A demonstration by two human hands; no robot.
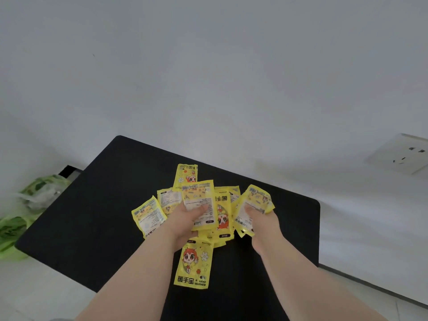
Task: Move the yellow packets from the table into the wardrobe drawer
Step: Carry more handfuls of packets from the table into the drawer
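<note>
On the black table in front of me the yellow packets lie in a loose, overlapping heap near its middle, and I am only starting to gather them. None has gone anywhere that I can see. The wardrobe drawer is out of view, so I judge the carrying and stowing to be all ahead.

My left hand grips one packet lifted off the heap, thumb pressed across its printed back and fingers curled beneath. Its long axis runs near to far, tipped slightly right, with the barcode end pointing away from me. My right hand clamps a second packet the same way, thumb on top. It may hold more than one, but I cannot tell. That one slants from near-left to far-right and is crumpled at its far end.

Of those lying flat, the nearest packet is face up, long axis near to far, its lettering upright to me, partly under my left wrist. The farthest packet also runs near to far but reads upside down. Another sits skewed at the left edge of the heap. Several more are left to collect before any trip to the drawer.
</note>
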